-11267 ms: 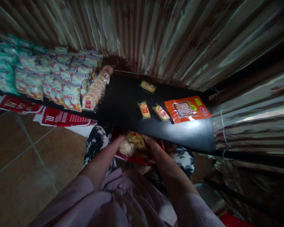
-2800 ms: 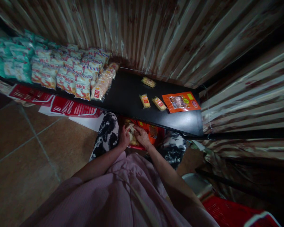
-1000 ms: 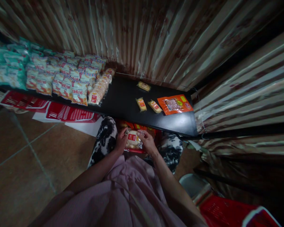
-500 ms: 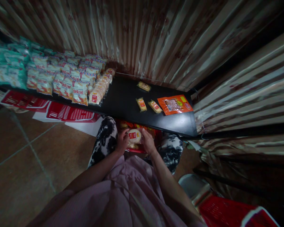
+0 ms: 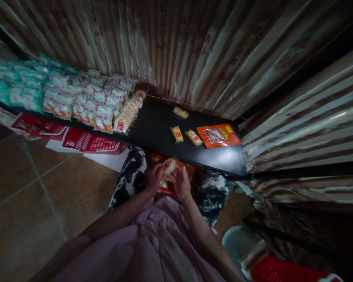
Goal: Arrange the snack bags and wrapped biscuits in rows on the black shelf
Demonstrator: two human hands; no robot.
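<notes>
My left hand (image 5: 153,179) and my right hand (image 5: 181,183) meet over my lap, both closed around a round pale bun packet (image 5: 168,165) with a red label, tilted up between them. Under it sits a red basket (image 5: 191,176) holding more packets, between my patterned knees. Just beyond runs a low black shelf (image 5: 155,129).
On the shelf, rows of snack bags (image 5: 85,105) and a row of bun packets (image 5: 128,113) fill the left; three small yellow packets (image 5: 178,134) and an orange packet (image 5: 219,135) lie right. Red flat baskets (image 5: 85,141) lie on the tiled floor. Striped curtains hang behind.
The bun packet has been lifted out of the basket and tilted, label now facing left and up. My view has shifted slightly downward.
</notes>
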